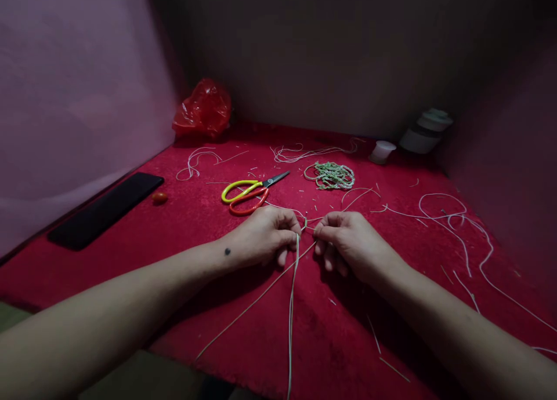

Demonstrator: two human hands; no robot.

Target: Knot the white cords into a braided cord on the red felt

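Observation:
My left hand (272,233) pinches pale cords (291,307), which hang down from its fingertips over the red cloth toward the front edge. Facing it on the right, my right hand (346,240) pinches a thin cord between thumb and forefinger. Between the two hands is a small greenish knotted piece (305,222), with cord running from it to both sides. One strand (243,312) slants from my right fingertips down to the left, crossing the hanging cords. Scissors (255,196) with a yellow and a red handle lie just beyond my left hand.
Green and white braided cords (334,175) lie past the hands. Farther back are a red plastic bag (204,110), a white spool (383,151) and a pale jar (426,132). A black flat object (107,210) and small red-orange item (159,197) lie left; loose threads (487,243) lie right.

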